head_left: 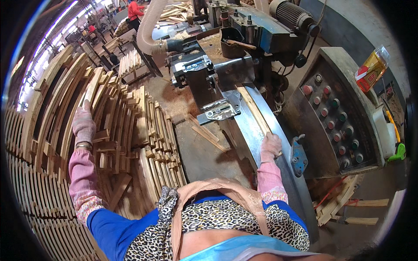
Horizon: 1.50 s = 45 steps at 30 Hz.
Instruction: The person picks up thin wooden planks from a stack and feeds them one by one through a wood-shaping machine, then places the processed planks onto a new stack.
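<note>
My right hand (271, 147), in a pale pink glove, is closed round the near end of a wooden strip (253, 108). That strip lies lengthwise on the shiny metal bed (278, 124) of a woodworking machine, its far end close to the dark machine housing (235, 69). Out to the left, my gloved left hand (84, 125) reaches over stacked wood and grips the near end of another pale wooden strip (92, 87). Part of its grip is hidden behind the back of the hand.
Tall stacks of wooden strips (163, 143) fill the left side. A control panel (333, 119) with several buttons stands at right, with a yellow-and-red bottle (371, 71) on top. A ribbed hose (150, 30) curves behind the machine. Loose strips (209, 135) lie below the bed. Another person (134, 11) is far off.
</note>
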{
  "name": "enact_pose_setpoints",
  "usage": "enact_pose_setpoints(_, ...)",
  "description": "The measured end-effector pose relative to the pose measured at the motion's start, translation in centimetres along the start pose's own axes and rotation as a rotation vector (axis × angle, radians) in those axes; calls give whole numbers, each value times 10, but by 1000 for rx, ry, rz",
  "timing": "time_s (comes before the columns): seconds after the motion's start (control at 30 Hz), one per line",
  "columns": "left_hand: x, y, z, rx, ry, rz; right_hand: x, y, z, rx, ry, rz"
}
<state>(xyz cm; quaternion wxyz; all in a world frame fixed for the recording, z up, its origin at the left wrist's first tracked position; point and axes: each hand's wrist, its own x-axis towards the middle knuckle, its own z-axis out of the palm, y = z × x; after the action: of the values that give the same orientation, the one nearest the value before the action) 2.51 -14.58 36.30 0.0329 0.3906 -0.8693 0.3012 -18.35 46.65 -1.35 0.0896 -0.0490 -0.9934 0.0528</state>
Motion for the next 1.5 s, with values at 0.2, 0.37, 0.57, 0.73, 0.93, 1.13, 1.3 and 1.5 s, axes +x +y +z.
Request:
enact_pose_setpoints(0.2, -36, 0, -47, -64, -180, 5, 66, -63, -7, 125, -94, -103)
enact_pose_setpoints(0.37, -91, 69, -97, -1157, -266, 86, 26, -134, -31, 1203, -555, -262)
enact_pose_setpoints(0.57, -104, 286, -30, -2045, -95, 108, -92, -172, -129, 1151, -380, -834)
enact_pose_setpoints(0.73, -193, 427, -32, -2247, -876, 193, -118, -21, -96, 700, -43, -385)
enact_pose_setpoints(0.93, -241, 424, 45, -1854, -1190, 284, -187, 138, -105, 90, -135, -73)
enact_pose_setpoints(1.13, -189, 346, 16, -1516, -637, 377, -74, 75, -36, 191, 262, -299)
enact_pose_setpoints(1.3, -77, 263, -11, -1316, -62, 431, 30, -18, -18, 314, 309, -373)
enact_pose_setpoints(1.5, 13, 67, -55, -443, 169, 180, -11, 10, -26, 292, 53, -323)
